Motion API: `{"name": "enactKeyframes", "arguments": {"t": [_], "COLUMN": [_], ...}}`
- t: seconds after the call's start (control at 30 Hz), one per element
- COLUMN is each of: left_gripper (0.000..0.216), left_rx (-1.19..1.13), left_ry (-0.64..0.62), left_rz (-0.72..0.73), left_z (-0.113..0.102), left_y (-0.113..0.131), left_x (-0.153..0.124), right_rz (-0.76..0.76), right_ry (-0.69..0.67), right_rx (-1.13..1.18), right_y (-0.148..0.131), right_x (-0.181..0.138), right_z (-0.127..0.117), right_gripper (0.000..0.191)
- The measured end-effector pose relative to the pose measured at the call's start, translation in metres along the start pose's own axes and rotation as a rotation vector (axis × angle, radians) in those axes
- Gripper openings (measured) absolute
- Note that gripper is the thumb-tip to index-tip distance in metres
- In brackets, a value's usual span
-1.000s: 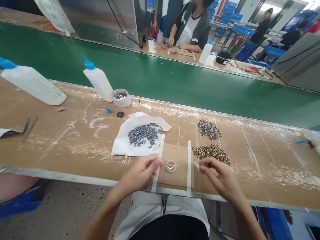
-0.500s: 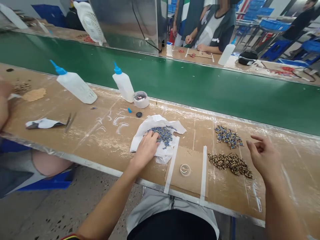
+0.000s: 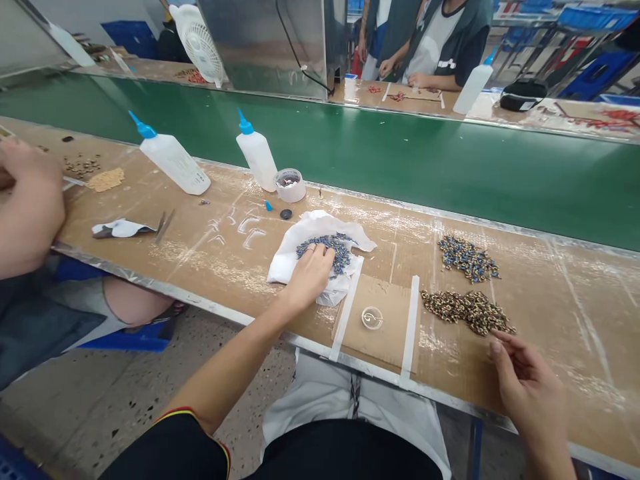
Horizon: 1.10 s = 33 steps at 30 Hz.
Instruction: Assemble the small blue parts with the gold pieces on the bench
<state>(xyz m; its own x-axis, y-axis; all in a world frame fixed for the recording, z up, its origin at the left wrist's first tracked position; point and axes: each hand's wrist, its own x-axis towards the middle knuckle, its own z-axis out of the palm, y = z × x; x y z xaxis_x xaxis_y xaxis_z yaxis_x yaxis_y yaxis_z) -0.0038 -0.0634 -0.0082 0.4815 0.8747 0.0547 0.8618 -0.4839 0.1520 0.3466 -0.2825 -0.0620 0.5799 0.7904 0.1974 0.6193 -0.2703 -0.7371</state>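
Small blue pieces [image 3: 341, 252] lie heaped on crumpled white paper [image 3: 286, 257]. The fingertips of my left hand [image 3: 311, 275] are down in this heap, curled close together; whatever is between them is hidden. My right hand [image 3: 533, 383] is at the near right edge of a pile of small brown-and-gold ring-like pieces [image 3: 463, 310]. Its thumb and forefinger are slightly apart, and nothing shows between them. Behind that pile lies another of mixed blue and gold pieces [image 3: 467, 259]. Between my hands, a small round clear dish [image 3: 371, 319] sits on a cardboard square [image 3: 390, 347] edged with white tape strips.
Two white bottles with blue nozzles [image 3: 175, 165] [image 3: 257, 157], a tape roll [image 3: 291, 187] and a black cap [image 3: 286, 214] stand or lie toward the back. Tweezers [image 3: 164, 227] lie at left, near another person's arm [image 3: 35, 207]. A green belt [image 3: 350, 147] runs behind the table.
My right hand has come down and nearer, from beside the blue-and-gold pile to the edge of the brown one. My left hand stays in the blue heap. The camera view has shifted.
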Motion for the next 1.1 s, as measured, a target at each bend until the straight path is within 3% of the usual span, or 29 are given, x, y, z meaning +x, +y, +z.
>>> {"name": "enactKeyframes", "arguments": {"t": [0.27, 0.37, 0.6, 0.8, 0.9, 1.0, 1.1], "left_gripper": [0.016, 0.013, 0.007, 0.014, 0.020, 0.019, 0.014], "left_rx": [-0.028, -0.105, -0.570, -0.973, -0.974, -1.025, -1.168], "left_ry": [0.009, 0.068, 0.244, 0.185, 0.136, 0.121, 0.071], "left_rz": [0.068, 0.061, -0.060, -0.109, -0.006, 0.161, 0.202], "left_z": [-0.013, -0.018, -0.025, -0.012, -0.003, 0.001, 0.003], "left_y": [-0.017, -0.024, -0.028, -0.003, 0.015, 0.031, 0.041], "left_x": [0.000, -0.003, -0.016, -0.048, -0.064, -0.074, -0.080], "right_rz": [0.168, 0.197, 0.247, 0.244, 0.135, -0.058, -0.166], "right_ry": [-0.052, -0.042, 0.010, 0.054, -0.056, -0.308, -0.479], "right_rx": [0.046, 0.051, 0.087, 0.130, 0.205, 0.281, 0.296], "right_y": [0.007, 0.010, 0.010, -0.015, -0.049, -0.085, -0.108], "right_x": [-0.011, -0.010, -0.009, -0.012, -0.017, -0.022, -0.022], "right_z": [0.000, 0.003, 0.005, 0.008, 0.022, 0.045, 0.068], "right_gripper": [0.057, 0.060, 0.064, 0.054, 0.041, 0.032, 0.030]}}
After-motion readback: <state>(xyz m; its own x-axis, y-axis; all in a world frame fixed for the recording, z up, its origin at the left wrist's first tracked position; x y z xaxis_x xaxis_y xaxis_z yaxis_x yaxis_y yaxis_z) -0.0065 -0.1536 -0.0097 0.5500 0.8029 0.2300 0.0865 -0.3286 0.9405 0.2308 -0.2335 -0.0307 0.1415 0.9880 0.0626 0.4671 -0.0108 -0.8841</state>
